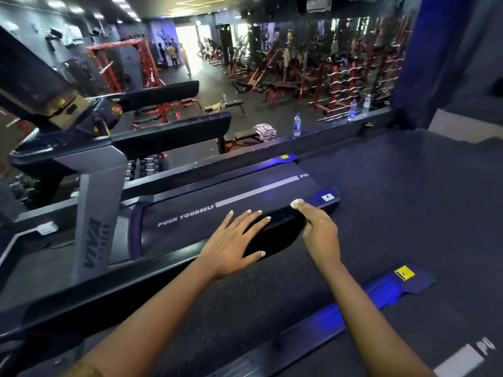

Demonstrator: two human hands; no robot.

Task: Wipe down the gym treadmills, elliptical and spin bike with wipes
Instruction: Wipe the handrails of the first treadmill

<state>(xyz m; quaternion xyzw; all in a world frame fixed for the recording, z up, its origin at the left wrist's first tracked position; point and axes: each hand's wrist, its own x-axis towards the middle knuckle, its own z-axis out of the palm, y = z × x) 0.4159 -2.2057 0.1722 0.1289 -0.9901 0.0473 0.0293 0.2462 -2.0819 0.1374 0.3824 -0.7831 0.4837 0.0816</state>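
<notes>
Left hand (pixel 231 240), right hand (pixel 317 227) on treadmill rail (pixel 283 220) edge

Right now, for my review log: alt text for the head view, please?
Two bare hands reach down to a treadmill's side rail: the left hand lies flat with fingers spread, the right hand rests on the rail with something small and white at its fingertips. Red weight racks stand beyond.

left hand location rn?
Head view, centre: the left hand lies flat, fingers spread, on the treadmill's near side rail and belt edge, just right of the PUSH YOURSELF lettering and left of the right hand.
</notes>
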